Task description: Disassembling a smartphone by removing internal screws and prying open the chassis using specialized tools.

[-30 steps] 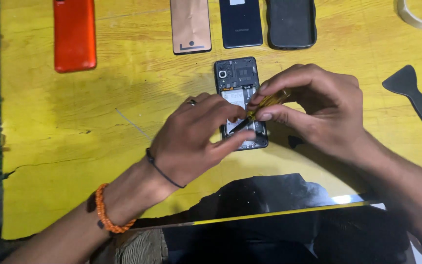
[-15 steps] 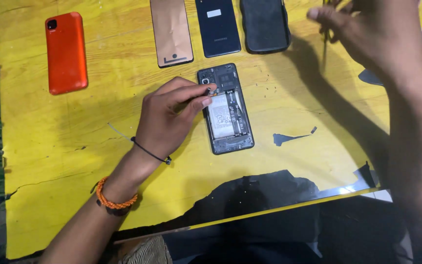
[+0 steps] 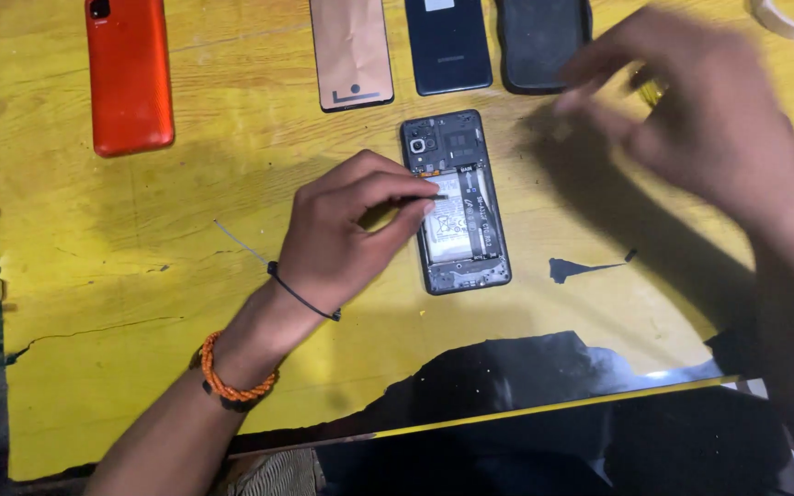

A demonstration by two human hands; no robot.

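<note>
The left hand (image 3: 346, 230) pinches a thin dark tool, its tip on the opened phone (image 3: 457, 202) lying back-off on the yellow tabletop (image 3: 140, 276) to steady it, while the blurred right hand (image 3: 700, 119) (grip unclear, something yellowish in it) hovers above.

The table (image 3: 94, 276) is yellow, its near edge chipped to black. An orange-red phone (image 3: 129, 73), a copper-pink back cover (image 3: 351, 50), a dark navy phone (image 3: 448, 44) and a black case (image 3: 542, 41) lie on it. The opened phone (image 3: 470, 248) is black with a white battery. An orange bead bracelet (image 3: 232, 378) rings the wrist.
</note>
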